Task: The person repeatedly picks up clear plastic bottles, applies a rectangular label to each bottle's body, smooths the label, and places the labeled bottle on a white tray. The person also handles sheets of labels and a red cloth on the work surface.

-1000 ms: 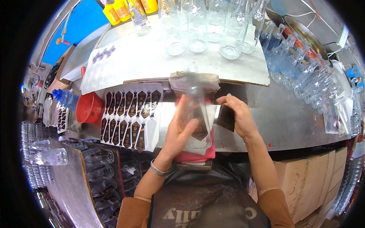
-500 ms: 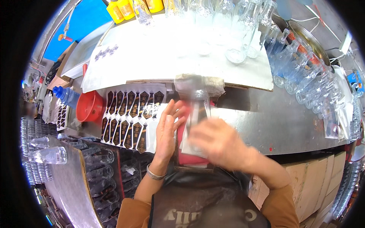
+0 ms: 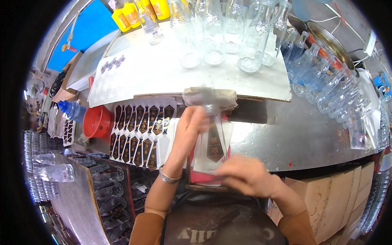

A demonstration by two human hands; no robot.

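Note:
A clear glass bottle [image 3: 209, 156] lies in front of me on a wooden-edged rest with red cloth [image 3: 201, 177], its neck pointing away onto a rolled whitish cloth [image 3: 192, 97]. A dark pointed label [image 3: 215, 145] shows on the bottle. My left hand [image 3: 192, 127] is at the left of the neck, its fingertips smeared by motion. By the bottle's near end, my right hand [image 3: 247, 174] is blurred, its fingers curled together. A thin dark edge shows at those fingers; what it belongs to cannot be made out.
Left of the bottle lies a sheet of dark labels [image 3: 141, 134], beside a red bucket [image 3: 97, 122]. Glass bottles [image 3: 214, 57] stand on the white-covered board [image 3: 143, 73]; more bottles [image 3: 322, 87] line the right. Cardboard boxes [image 3: 326, 196] are below the metal table [image 3: 281, 141].
My left hand has moved away from me and right, to the bottle's neck. My right hand has drawn back toward me, uncovering the dark label.

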